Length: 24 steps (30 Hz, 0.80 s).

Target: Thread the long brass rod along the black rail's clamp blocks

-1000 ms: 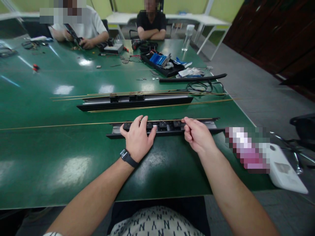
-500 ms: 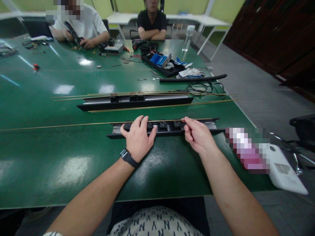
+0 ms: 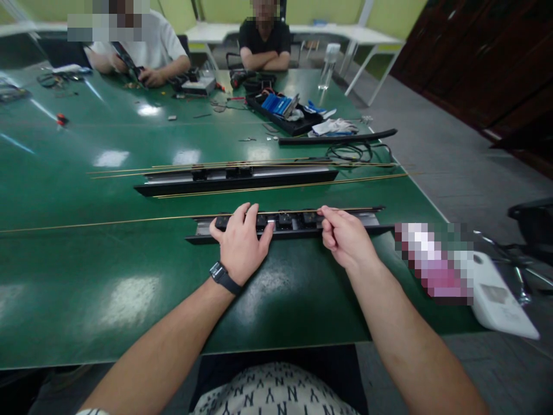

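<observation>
A short black metal rail [image 3: 285,235] with a silvery channel lies across the table in front of me. Several small black blocks [image 3: 285,219] sit along that channel. My left hand [image 3: 242,239] is laid over the rail's left half, fingers bent over the far side and thumb on the near side, gripping it. A long thin brass-coloured rod [image 3: 108,222] runs along the rail's far edge and stretches far out to the left. Near the right end, my right hand [image 3: 345,233] pinches this rod between thumb and forefinger, its other fingers curled in.
Beyond lies a second black rail [image 3: 233,181] with more thin rods [image 3: 280,186] around it. Farther back are a coiled black cable [image 3: 352,151], gloves [image 3: 332,127], a black tray [image 3: 298,124] and a bottle [image 3: 329,66]. A white device [image 3: 503,297] lies right. Two people sit opposite.
Both hands keep their places on the rail and rod. The whole view has shifted very slightly; nothing else visibly differs.
</observation>
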Tool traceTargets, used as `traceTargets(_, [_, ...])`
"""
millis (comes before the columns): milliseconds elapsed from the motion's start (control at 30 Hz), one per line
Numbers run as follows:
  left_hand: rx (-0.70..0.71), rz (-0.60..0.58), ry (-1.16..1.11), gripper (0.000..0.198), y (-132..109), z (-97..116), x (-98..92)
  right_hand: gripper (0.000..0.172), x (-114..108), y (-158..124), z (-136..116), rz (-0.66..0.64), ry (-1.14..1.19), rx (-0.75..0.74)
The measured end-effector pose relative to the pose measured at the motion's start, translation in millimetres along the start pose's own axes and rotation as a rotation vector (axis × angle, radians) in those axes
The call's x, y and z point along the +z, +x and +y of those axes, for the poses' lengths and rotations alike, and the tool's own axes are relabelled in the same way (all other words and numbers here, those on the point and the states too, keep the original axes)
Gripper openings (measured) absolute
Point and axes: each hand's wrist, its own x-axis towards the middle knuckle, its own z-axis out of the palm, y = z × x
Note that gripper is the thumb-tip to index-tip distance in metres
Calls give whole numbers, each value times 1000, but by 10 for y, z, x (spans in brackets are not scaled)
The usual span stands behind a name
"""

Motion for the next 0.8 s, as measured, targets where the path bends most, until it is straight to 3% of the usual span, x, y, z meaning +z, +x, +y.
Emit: traceTargets(800, [-11,-39,38,47,3,9,-11,27,-39,25,13,-28,-10,8])
